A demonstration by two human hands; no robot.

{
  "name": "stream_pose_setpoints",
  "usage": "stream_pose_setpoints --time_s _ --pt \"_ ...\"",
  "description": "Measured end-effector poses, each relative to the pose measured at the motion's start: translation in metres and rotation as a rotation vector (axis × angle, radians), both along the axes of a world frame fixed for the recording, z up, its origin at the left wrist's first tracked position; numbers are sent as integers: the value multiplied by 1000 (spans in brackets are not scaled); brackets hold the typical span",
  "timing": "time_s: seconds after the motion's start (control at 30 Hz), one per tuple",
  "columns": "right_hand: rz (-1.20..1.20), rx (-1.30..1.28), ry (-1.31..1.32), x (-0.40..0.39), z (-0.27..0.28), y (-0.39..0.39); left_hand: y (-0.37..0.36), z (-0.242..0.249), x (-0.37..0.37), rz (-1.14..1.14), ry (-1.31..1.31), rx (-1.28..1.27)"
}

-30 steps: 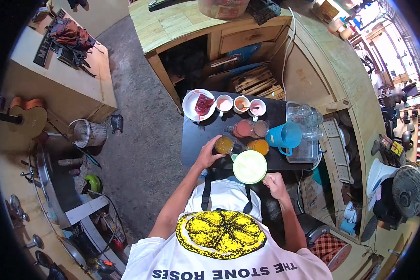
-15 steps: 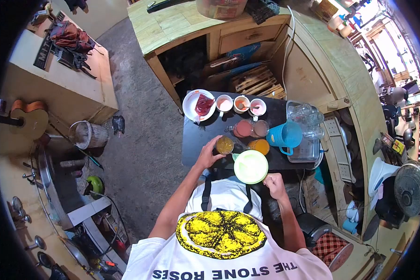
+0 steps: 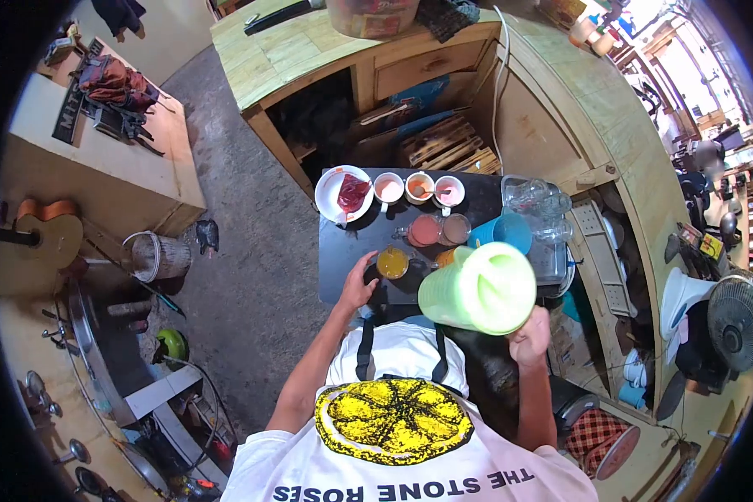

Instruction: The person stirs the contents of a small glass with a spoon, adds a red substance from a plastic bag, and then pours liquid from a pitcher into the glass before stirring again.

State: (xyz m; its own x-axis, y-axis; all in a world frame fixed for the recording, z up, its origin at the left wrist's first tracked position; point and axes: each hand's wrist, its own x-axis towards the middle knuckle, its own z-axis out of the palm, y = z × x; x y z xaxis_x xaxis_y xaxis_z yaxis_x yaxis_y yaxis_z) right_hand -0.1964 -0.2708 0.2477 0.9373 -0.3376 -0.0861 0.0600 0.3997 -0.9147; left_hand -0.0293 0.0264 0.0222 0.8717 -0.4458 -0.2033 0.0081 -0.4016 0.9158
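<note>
My right hand (image 3: 530,336) is closed round the handle of a light green pitcher (image 3: 449,294), lifted and tilted over the near right part of the dark table (image 3: 343,243). My left hand (image 3: 360,283) lies at the near left of the tabletop, fingers apart, beside a glass of yellow drink (image 3: 392,262). A glass of orange drink (image 3: 448,258) is partly hidden behind the pitcher. Beyond them stand a glass of pink drink (image 3: 424,230) and a glass of brownish-pink drink (image 3: 456,228). Right of these is a blue pitcher (image 3: 510,233).
Along the far edge are a white bowl (image 3: 325,201) with a red bag (image 3: 354,193) and three white cups, one cup (image 3: 449,192) holding a spoon. A clear tray (image 3: 546,272) with several upturned glasses (image 3: 534,201) stands at the right. A wooden counter (image 3: 309,58) rises behind.
The green pitcher has risen closer to my head, moved right and tipped over, carried by my right hand. My left hand has drawn slightly away from the yellow drink's glass.
</note>
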Motion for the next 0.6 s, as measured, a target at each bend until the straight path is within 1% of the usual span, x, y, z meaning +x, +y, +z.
stream_pose_setpoints --time_s 0.07,0.13,0.2,0.27,0.33,0.37,0.4,0.47,0.5,0.6 --pt "-99 -79 -59 1 1 -17 0 -1 0 8 -1 -2" --pt "-137 -40 -128 20 17 -26 0 -6 0 14 -2 -4" --pt "-325 -46 -116 48 33 -20 2 -11 -1 27 -3 -6" --pt "-192 -22 -170 55 18 -54 5 -9 -4 39 -19 -15" --pt "-422 -143 18 76 19 -66 7 -4 -3 53 -24 -18" --pt "-374 -79 -58 84 17 -75 8 -1 -4 62 -18 -16" --pt "-414 -52 -18 97 23 -76 9 0 -5 73 -11 -13" --pt "-164 -88 -143 114 -1 -112 13 -2 -4 78 3 -12" --pt "-255 -100 -103 125 -11 -120 14 -2 -4 79 11 -11" --pt "-371 -107 -52 153 -27 -139 19 1 -3 88 10 11"
